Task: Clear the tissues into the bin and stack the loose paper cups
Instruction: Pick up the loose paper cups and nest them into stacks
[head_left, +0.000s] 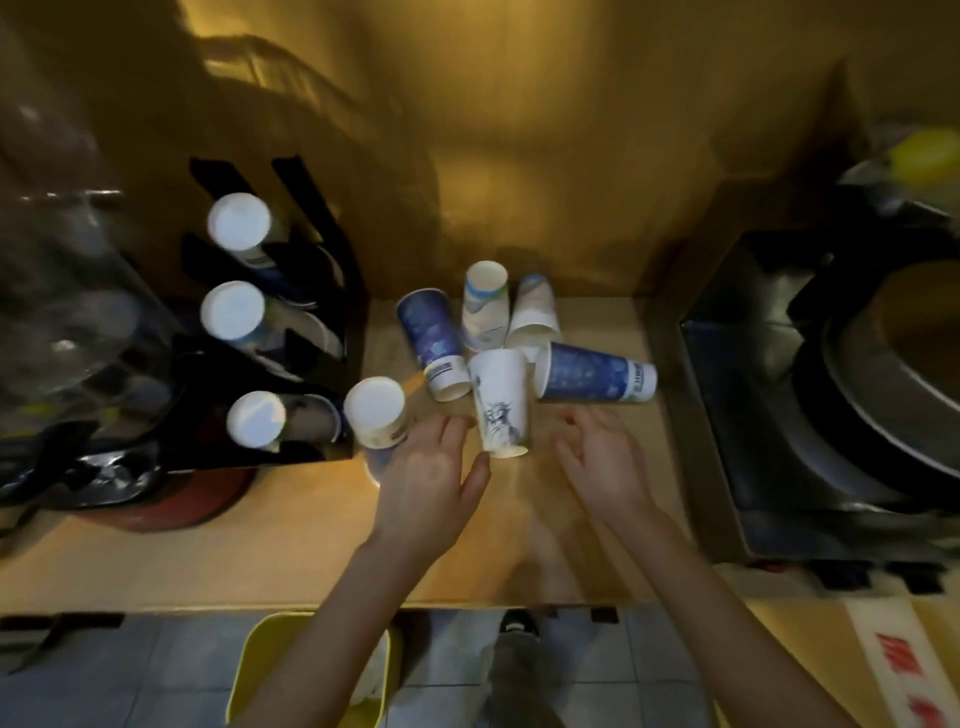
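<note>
Nearest, below the counter (156, 561) edge and under the left forearm, a yellow bin (254, 670) stands on the tiled floor with something white inside, partly hidden by the arm. Both hands reach out over the counter, fingers spread and grasping nothing. The left hand (431, 478) has its thumb almost at the rim of a white cup with a statue drawing (501, 402), which stands upside down between the two hands. The right hand (602, 457) hovers just right of that cup, apart from it. Just left of the left hand's fingers stands another inverted cup (376, 410). Beyond the fingertips lies a cluster of loose cups: a blue cup (431, 338) and a second blue cup (595, 374) on their sides, with two pale cups (485, 301) behind them. Far left, a black rack (311, 260) holds stacked cups.
</note>
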